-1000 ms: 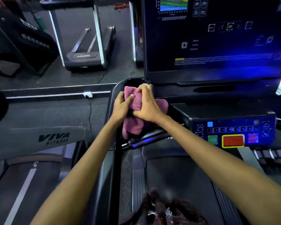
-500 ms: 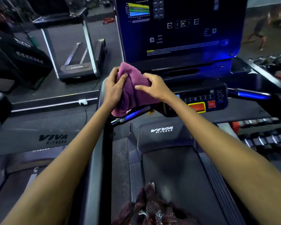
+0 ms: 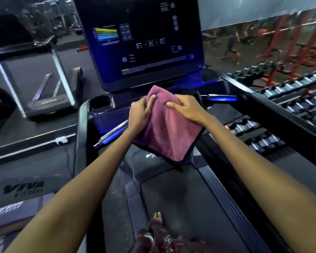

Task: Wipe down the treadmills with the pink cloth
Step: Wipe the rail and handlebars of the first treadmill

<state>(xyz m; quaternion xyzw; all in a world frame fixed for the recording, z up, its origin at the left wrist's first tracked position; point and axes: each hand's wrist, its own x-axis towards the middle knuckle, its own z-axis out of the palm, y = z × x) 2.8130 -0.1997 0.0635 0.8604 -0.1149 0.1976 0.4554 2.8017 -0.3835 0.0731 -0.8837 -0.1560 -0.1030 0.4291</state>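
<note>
Cloth: pink cloth held up mid-frame, off the console.
Fingers: left hand and right hand both curled, pinching cloth.
Progress: wiping paused; treadmill deck judged undone.

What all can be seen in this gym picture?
cloth: one, pink with dark edging, held up over the console
screen: one, dark, lit with graphics, top centre
treadmill belt: one, dark grey, underfoot
handlebars: two, lit blue, either side of the cloth
cup holder: one, black, left of the screen
second treadmill: one, grey, far left
dumbbells: many, black and silver, racked on the right
foot: one, bare, bottom centre
left hand: grips the cloth's left side
right hand: grips its right side
</note>
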